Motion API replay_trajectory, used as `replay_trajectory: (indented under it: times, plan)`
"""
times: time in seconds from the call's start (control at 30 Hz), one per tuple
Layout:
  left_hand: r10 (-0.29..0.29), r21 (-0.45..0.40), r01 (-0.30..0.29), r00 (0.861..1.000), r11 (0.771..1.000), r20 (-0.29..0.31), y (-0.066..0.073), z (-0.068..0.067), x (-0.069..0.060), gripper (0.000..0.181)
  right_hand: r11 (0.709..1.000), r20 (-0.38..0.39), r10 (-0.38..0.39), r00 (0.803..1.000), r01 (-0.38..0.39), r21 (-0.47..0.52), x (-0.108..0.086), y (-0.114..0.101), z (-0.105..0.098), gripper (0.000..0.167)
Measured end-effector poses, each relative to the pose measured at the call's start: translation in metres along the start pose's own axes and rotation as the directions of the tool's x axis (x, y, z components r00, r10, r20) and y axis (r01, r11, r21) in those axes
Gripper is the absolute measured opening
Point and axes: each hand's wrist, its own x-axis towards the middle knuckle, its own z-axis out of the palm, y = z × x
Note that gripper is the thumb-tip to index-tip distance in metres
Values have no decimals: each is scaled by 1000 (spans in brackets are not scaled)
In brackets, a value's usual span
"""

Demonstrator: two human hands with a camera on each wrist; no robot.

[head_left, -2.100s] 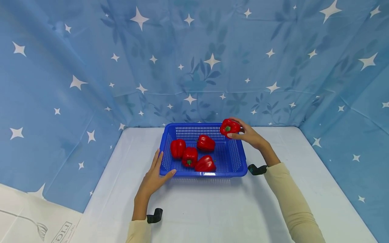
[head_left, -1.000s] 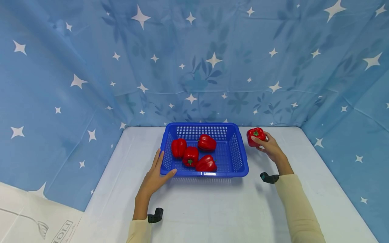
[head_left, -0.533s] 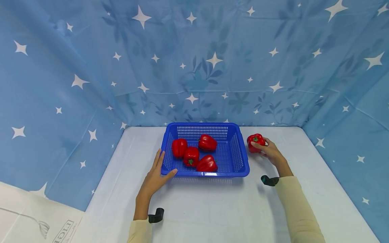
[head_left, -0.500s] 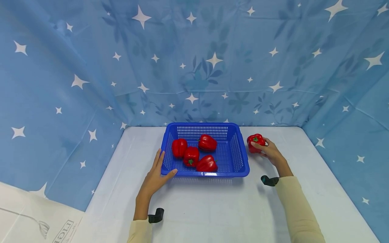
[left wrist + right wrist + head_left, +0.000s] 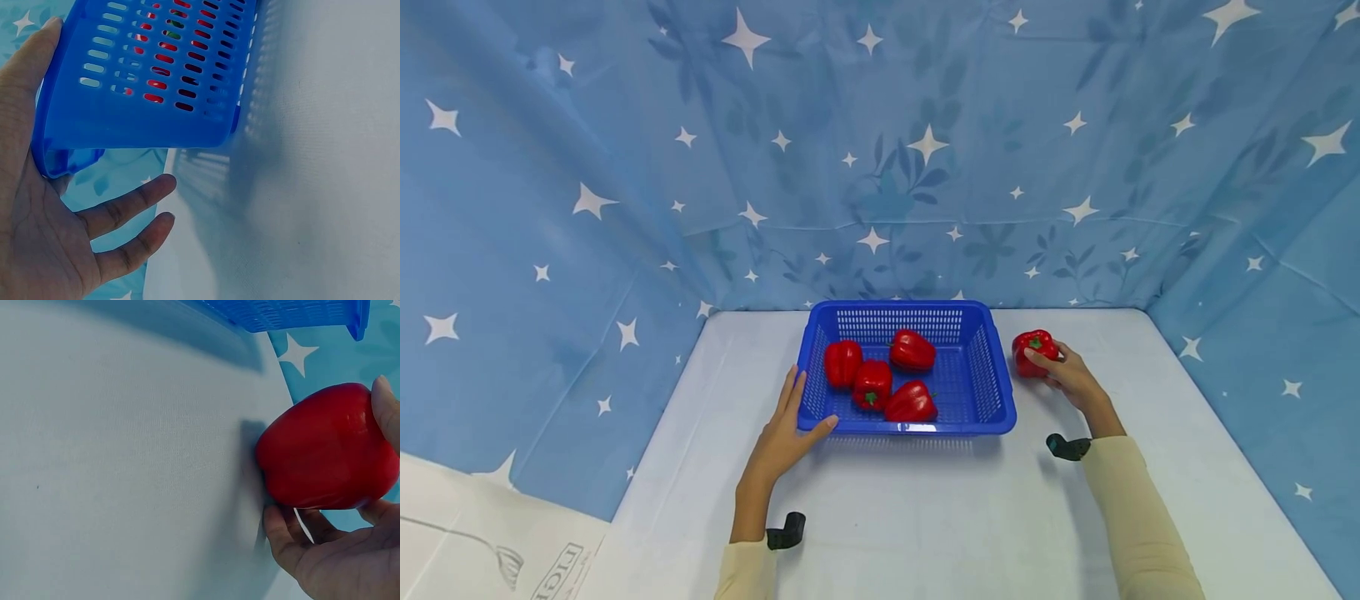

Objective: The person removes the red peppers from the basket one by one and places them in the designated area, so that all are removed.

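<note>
A blue perforated basket (image 5: pixel 955 428) holds several red bell peppers, among them one (image 5: pixel 912 351) near its back side. The left hand (image 5: pixel 780 442) rests against the basket's front left corner, its fingers extended. In the left wrist view that hand (image 5: pixel 50 244) has its thumb on the rim (image 5: pixel 47 119) and two fingers spread below the basket. Right of the basket, the right hand (image 5: pixel 1075 382) holds a red pepper (image 5: pixel 1033 354) at the white surface. The right wrist view shows the pepper (image 5: pixel 328 450) between thumb and fingers of the right hand (image 5: pixel 350 556).
The white table (image 5: pixel 917 525) stands before a blue curtain (image 5: pixel 880 167) with white stars, which also runs along both sides. A pale cloth (image 5: pixel 482 542) with printed drawing and lettering lies at the lower left. Each wrist carries a black device, as on the left (image 5: pixel 786 531).
The right hand has carried its pepper from over the basket's back right corner to the right and down to the table. The left hand has stayed at the basket.
</note>
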Motion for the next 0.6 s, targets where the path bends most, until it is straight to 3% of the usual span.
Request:
replay_trajectory:
  times: [0.3,0.6]
  plan:
    - [10,-7,-10,1000,1000,-6,-1,1,-1,102,999,3,-36,999,36,31,-3,0,-1,104]
    - [9,1,-9,1000,1000,-1,-2,0,0,102,998,0,-21,1000,21,65,-5,-2,0,103]
